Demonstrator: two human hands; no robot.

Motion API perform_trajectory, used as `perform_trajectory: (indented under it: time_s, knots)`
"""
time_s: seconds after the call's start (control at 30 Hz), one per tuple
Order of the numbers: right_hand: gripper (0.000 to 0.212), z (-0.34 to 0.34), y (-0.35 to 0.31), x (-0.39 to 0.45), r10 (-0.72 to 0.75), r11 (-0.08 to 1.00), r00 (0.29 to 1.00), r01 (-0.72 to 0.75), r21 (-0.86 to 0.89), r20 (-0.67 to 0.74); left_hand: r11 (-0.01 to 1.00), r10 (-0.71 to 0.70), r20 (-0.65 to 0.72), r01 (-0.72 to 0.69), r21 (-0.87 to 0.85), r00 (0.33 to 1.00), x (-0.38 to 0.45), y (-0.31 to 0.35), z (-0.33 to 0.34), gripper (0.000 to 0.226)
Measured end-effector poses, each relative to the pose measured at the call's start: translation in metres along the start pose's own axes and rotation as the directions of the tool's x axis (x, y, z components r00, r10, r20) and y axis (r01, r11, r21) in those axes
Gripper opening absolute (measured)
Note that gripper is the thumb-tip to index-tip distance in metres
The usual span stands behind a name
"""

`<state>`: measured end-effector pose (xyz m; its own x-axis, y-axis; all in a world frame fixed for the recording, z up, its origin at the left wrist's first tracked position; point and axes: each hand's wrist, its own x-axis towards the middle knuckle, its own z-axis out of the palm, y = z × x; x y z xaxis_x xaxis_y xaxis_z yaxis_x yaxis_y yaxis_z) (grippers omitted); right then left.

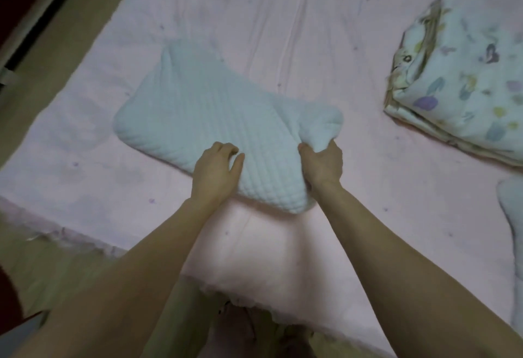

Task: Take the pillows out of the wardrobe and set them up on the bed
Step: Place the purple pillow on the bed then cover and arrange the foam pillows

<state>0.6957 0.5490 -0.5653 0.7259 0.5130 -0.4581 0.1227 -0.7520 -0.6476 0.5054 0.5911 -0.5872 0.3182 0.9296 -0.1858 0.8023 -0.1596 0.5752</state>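
A folded floral quilt (pixel 464 86) lies far right.

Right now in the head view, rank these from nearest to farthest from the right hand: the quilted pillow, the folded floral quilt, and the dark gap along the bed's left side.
1. Pale blue quilted pillow: gripped by the right hand.
2. Folded floral quilt: upper right, on the pink bedsheet.
3. Dark gap beside the bed: far upper left.

free: pink sheet (pixel 311 32) beyond quilted pillow (pixel 198 120) | blocked: right of pillow, folded floral quilt (pixel 464 86), second pillow (pixel 512 216)
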Motion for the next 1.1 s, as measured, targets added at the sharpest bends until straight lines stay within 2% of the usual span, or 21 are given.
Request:
perform_trajectory:
  time_s: [0.13, 0.23, 0.37, 0.5, 0.63, 0.73, 0.8, 0.9, 1.0, 1.1]
  knots:
    - [0.039, -0.063, 0.014, -0.019, -0.024, 0.987, 0.991, 0.002, -0.164, -0.132, 0.997, 0.024, 0.069, -0.029, 0.070, 0.997, -0.008, 0.027, -0.012, 0.031]
    - [0.036, -0.089, 0.037, -0.030, -0.032, 0.952, 0.965, -0.050, -0.303, -0.259, 0.988, -0.023, 0.139, 0.002, 0.152, 0.990, -0.002, 0.030, -0.010, 0.035]
    - [0.038, -0.055, 0.060, -0.034, -0.002, 0.939, 0.951, -0.105, -0.329, -0.309, 0.961, -0.113, 0.211, 0.053, 0.273, 0.971, 0.020, 0.009, 0.004, 0.052]
    - [0.044, 0.013, 0.068, -0.035, -0.074, 0.942, 0.969, -0.010, -0.336, -0.237, 0.938, -0.193, 0.134, 0.142, 0.317, 0.972, 0.047, -0.028, 0.017, 0.072]
    - [0.053, 0.051, 0.073, -0.019, -0.320, 0.838, 0.943, 0.235, -0.493, -0.094, 0.903, -0.394, 0.061, 0.373, 0.214, 0.917, 0.068, -0.059, 0.025, 0.088]
    - [0.058, 0.063, 0.079, -0.006, -0.434, 0.740, 0.900, 0.376, -0.558, 0.031, 0.890, -0.454, 0.043, 0.452, 0.058, 0.890, 0.075, -0.074, 0.029, 0.093]
    - [0.057, 0.064, 0.083, 0.001, -0.447, 0.727, 0.893, 0.399, -0.559, 0.057, 0.868, -0.494, 0.097, 0.497, 0.002, 0.864, 0.080, -0.077, 0.030, 0.098]
    - [0.053, 0.054, 0.090, 0.004, -0.455, 0.754, 0.888, 0.427, -0.499, 0.071, 0.798, -0.553, 0.282, 0.596, -0.089, 0.784, 0.081, -0.071, 0.026, 0.110]
    - [0.055, 0.032, 0.098, 0.004, -0.401, 0.804, 0.916, 0.366, -0.469, 0.029, 0.733, -0.478, 0.442, 0.622, -0.276, 0.759, 0.063, -0.065, 0.022, 0.099]
    - [0.055, 0.002, 0.110, -0.003, -0.172, 0.888, 0.980, 0.109, -0.446, -0.103, 0.795, -0.365, 0.454, 0.526, -0.303, 0.813, 0.039, -0.059, 0.010, 0.081]
